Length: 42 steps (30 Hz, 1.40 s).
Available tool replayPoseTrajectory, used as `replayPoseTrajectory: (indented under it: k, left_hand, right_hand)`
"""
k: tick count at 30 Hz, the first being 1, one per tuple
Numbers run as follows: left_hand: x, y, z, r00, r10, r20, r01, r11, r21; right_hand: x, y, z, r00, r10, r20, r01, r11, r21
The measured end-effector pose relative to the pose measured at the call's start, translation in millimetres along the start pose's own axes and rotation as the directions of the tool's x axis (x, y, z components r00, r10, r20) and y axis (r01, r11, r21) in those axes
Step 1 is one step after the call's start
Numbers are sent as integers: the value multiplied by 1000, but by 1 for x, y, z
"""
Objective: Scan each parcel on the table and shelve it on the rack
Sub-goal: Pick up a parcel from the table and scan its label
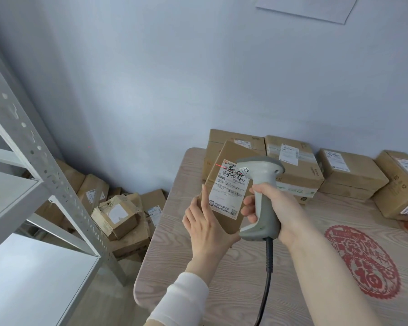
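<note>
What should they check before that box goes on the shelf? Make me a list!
1. Parcel held firmly: the left hand grips its lower end. Ok.
2. Scanner aimed right: the right hand holds it, and the red line falls across the top of the label. Ok.
3. Scan actually registered: no screen or light shows it. Cannot tell.
4. Room on the rack: the shelf boards in view carry no parcels. Ok.
5. Cable out of the way: it hangs below the scanner, apart from the parcel. Ok.
</note>
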State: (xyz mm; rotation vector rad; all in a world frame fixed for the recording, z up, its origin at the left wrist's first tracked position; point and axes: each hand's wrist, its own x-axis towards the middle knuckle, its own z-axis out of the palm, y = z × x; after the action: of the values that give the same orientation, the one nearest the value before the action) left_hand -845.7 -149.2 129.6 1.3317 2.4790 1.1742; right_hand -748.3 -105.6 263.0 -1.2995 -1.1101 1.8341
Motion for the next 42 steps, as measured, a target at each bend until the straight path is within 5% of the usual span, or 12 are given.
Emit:
replayPoseTrajectory:
  k: [12, 19, 31, 42]
  left_hand:
    - [11, 3, -20, 995, -55, 84, 56, 998, -7]
    - [23, 3, -46, 976, -169, 137, 191, 967, -166]
    - [11, -8, -68, 976, -93, 197, 170, 891, -421]
    - [-31, -37, -124, 993, -120, -11, 78, 709, -700]
  right_hand:
    - [3, 10, -11, 995, -76, -63, 83, 991, 108]
    - [7, 37, -10, 970, -70, -234, 67, 998, -21]
    - [3, 55, 14, 944, -243, -222, 247, 969, -7]
    - [-26, 65, 24, 960, -275, 58, 276, 961, -1]
